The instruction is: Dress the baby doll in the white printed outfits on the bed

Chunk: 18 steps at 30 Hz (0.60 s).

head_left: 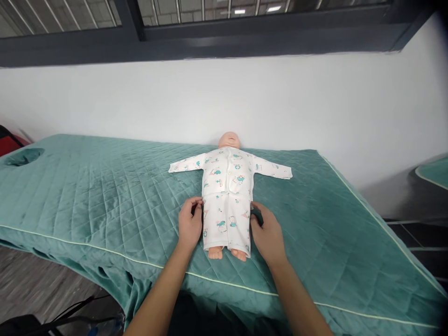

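Observation:
A baby doll (229, 140) lies on its back on a teal quilted bed (105, 196), head toward the wall, arms spread out. It wears a white printed top (227, 172) and matching trousers (227, 224); its bare feet stick out toward me. My left hand (190, 225) pinches the trousers' waistband at the doll's left side, fingers curled. My right hand (268, 233) grips the waistband on the other side, fingers curled in against the cloth.
A white wall runs behind the bed under a dark window frame (224, 42). The bed has a face hole (23, 156) at far left. A second teal surface (434, 171) shows at right. Dark cables lie on the floor (52, 289) bottom left.

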Each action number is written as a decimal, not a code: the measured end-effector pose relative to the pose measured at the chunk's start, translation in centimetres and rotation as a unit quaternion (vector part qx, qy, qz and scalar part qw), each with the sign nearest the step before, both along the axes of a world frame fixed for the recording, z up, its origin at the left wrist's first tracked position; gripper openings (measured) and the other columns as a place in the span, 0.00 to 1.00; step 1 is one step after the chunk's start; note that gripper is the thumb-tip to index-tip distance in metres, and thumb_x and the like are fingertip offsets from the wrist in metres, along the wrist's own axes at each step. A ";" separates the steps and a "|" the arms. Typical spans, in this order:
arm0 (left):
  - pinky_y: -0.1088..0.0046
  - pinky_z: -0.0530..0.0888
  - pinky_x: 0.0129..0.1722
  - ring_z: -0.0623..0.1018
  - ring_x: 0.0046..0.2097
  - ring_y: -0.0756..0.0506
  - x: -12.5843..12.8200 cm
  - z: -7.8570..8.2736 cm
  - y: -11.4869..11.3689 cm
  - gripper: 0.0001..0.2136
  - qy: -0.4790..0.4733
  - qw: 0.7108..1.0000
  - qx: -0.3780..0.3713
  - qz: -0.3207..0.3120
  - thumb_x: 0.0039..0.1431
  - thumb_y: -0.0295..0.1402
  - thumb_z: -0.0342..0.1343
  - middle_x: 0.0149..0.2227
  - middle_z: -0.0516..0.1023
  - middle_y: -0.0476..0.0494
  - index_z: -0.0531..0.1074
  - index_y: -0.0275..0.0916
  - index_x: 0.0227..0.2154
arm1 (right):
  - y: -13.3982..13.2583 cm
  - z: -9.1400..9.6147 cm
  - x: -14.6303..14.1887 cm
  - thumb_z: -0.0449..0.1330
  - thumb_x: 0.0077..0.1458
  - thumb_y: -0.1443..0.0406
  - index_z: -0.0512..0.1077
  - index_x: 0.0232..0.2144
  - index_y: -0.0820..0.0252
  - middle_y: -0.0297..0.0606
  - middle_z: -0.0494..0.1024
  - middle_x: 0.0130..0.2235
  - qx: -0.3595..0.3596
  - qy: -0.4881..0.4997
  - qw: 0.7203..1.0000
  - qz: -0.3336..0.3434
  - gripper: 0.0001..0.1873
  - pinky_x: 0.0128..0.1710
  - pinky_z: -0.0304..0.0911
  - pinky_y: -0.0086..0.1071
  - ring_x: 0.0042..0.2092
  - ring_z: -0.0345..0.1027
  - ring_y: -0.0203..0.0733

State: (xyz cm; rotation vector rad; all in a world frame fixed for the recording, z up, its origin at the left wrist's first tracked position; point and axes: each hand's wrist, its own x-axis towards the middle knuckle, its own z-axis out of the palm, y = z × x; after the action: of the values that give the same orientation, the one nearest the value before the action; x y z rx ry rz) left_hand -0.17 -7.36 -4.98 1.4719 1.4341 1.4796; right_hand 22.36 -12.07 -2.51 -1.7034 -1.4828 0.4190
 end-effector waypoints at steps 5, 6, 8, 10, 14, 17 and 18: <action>0.65 0.74 0.49 0.78 0.44 0.45 0.3 -0.1 0.2 0.10 -0.020 1.000 -0.007 0.010 0.65 0.36 0.52 0.42 0.80 0.43 0.76 0.40 0.42 | 0.0 0.0 0.1 0.51 0.60 0.64 0.72 0.53 0.59 0.44 0.77 0.54 0.013 0.029 0.999 -0.008 0.21 0.59 0.63 0.50 0.56 0.69 0.50; 0.65 0.74 0.49 0.78 0.44 0.45 0.3 0.0 0.1 0.10 -0.029 0.999 -0.009 0.017 0.65 0.37 0.53 0.42 0.80 0.43 0.76 0.40 0.42 | 0.1 -0.1 0.2 0.51 0.60 0.63 0.72 0.53 0.59 0.44 0.77 0.53 0.017 0.036 0.999 -0.011 0.20 0.59 0.63 0.50 0.55 0.70 0.50; 0.65 0.74 0.49 0.78 0.45 0.45 -0.1 0.1 -0.4 0.10 -0.053 0.998 -0.007 0.034 0.64 0.37 0.53 0.42 0.80 0.42 0.76 0.40 0.41 | 0.2 -0.4 0.4 0.52 0.59 0.62 0.71 0.53 0.59 0.45 0.77 0.53 0.023 0.054 0.998 -0.021 0.21 0.58 0.64 0.50 0.54 0.70 0.50; 0.65 0.74 0.49 0.78 0.45 0.45 -1.5 0.1 -1.3 0.10 -0.060 0.997 0.001 0.057 0.65 0.37 0.53 0.43 0.80 0.41 0.75 0.40 0.41 | 0.1 -0.6 0.7 0.53 0.59 0.60 0.71 0.53 0.60 0.47 0.77 0.53 0.026 0.075 0.996 -0.030 0.21 0.57 0.65 0.50 0.53 0.71 0.51; 0.65 0.74 0.49 0.77 0.46 0.44 -9.0 -0.5 -4.3 0.09 0.072 0.986 0.042 0.147 0.64 0.35 0.51 0.44 0.79 0.41 0.75 0.41 0.40 | -1.5 -1.1 1.2 0.55 0.58 0.56 0.72 0.53 0.59 0.46 0.76 0.54 0.026 0.117 0.992 -0.027 0.24 0.58 0.64 0.52 0.53 0.71 0.52; 0.63 0.74 0.50 0.77 0.48 0.42 -17.8 -1.5 -8.1 0.11 0.190 0.941 0.045 0.277 0.63 0.35 0.49 0.45 0.78 0.40 0.74 0.40 0.42 | -3.6 -1.1 1.3 0.58 0.56 0.52 0.73 0.51 0.56 0.44 0.77 0.52 0.016 0.133 0.991 -0.020 0.24 0.60 0.63 0.53 0.53 0.72 0.53; 0.62 0.75 0.50 0.77 0.48 0.41 -20.8 -1.9 -9.8 0.13 0.219 0.919 0.023 0.327 0.62 0.36 0.49 0.46 0.77 0.38 0.74 0.39 0.44 | -4.4 -1.0 1.3 0.59 0.55 0.51 0.73 0.50 0.55 0.42 0.77 0.53 0.004 0.148 0.989 -0.018 0.24 0.61 0.62 0.53 0.54 0.72 0.54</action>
State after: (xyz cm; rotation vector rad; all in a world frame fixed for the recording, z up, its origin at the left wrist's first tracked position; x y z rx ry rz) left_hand -20.99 -17.21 -6.92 1.4874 2.3511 1.6145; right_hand 23.70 -16.42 -3.50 -1.5818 -1.2338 0.6177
